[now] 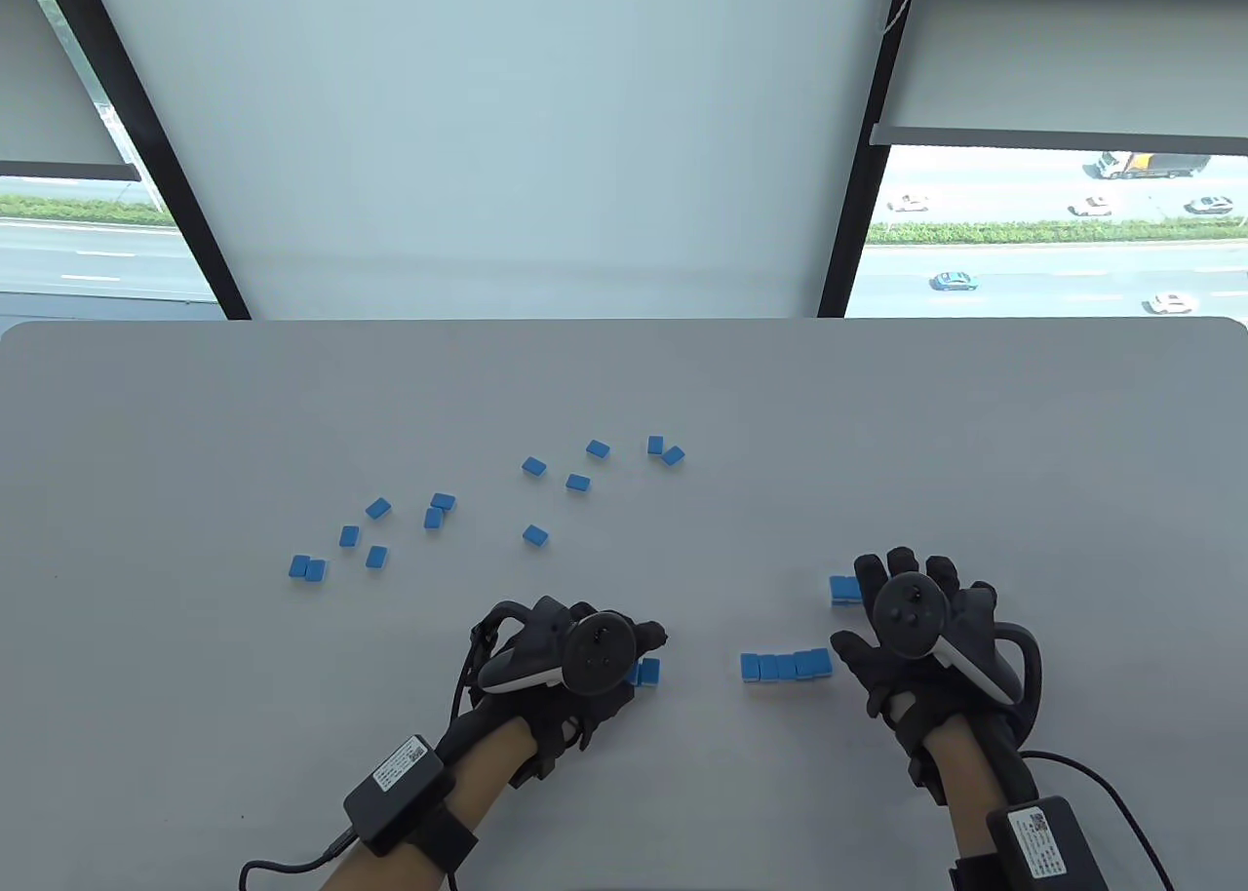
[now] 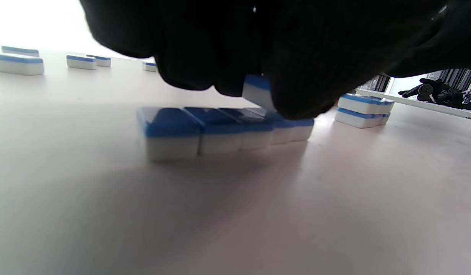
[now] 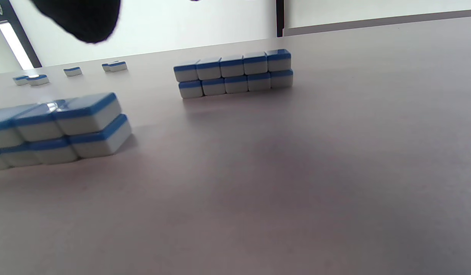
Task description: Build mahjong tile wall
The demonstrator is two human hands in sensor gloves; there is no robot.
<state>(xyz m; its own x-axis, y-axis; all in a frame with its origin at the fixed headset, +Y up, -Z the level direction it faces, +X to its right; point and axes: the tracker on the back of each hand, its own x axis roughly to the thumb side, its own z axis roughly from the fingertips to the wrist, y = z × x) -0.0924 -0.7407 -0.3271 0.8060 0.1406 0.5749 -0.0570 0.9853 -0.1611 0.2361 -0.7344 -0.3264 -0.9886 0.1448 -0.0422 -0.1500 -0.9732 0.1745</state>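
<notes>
Clearly my left hand (image 1: 575, 657) fingers pinch one tile (image 2: 257, 91) over the near row (image 2: 224, 130) on the bench (image 1: 624, 394); my right hand (image 1: 912, 628) rests open. Tiles look hard, smooth and slippery, so I'd grip the long sides.

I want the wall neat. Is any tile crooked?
Yes: the tile pinched by the left hand hangs tilted over the single-layer row, not lying flat yet.
</notes>
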